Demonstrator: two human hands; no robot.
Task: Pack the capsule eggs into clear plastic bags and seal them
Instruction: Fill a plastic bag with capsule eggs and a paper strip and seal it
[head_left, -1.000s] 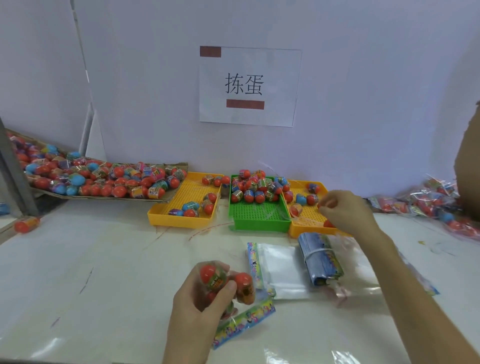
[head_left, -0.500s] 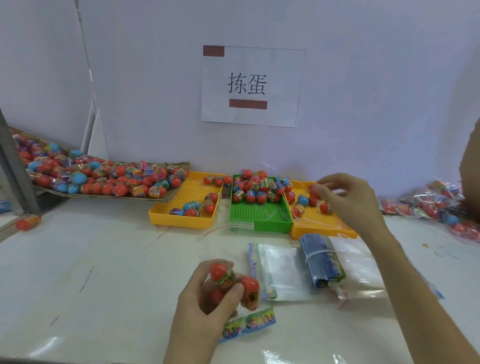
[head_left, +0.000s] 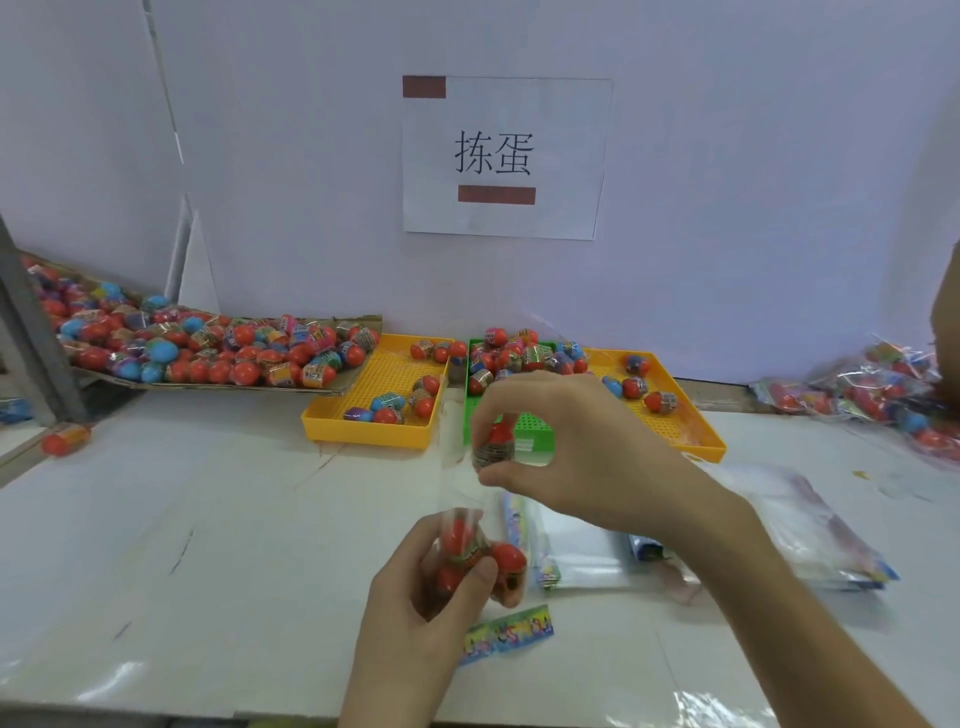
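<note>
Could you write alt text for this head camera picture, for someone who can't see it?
A person's right hand holds a red capsule egg above a clear plastic bag of eggs gripped in the left hand. Behind them, two yellow trays and a green tray hold more eggs, below a paper sign on the wall.

A glossy white table (head_left: 208, 519) is catching glare. Perforated plastic trays, yellow (head_left: 384, 415) and green (head_left: 535, 447), are sitting on it. Shiny plastic capsule eggs (head_left: 260, 358) are lying on rough brown cardboard (head_left: 358, 379). Clear crinkly plastic bags (head_left: 810, 525) are glinting. A matt paper sign (head_left: 504, 156) is hanging behind.
</note>
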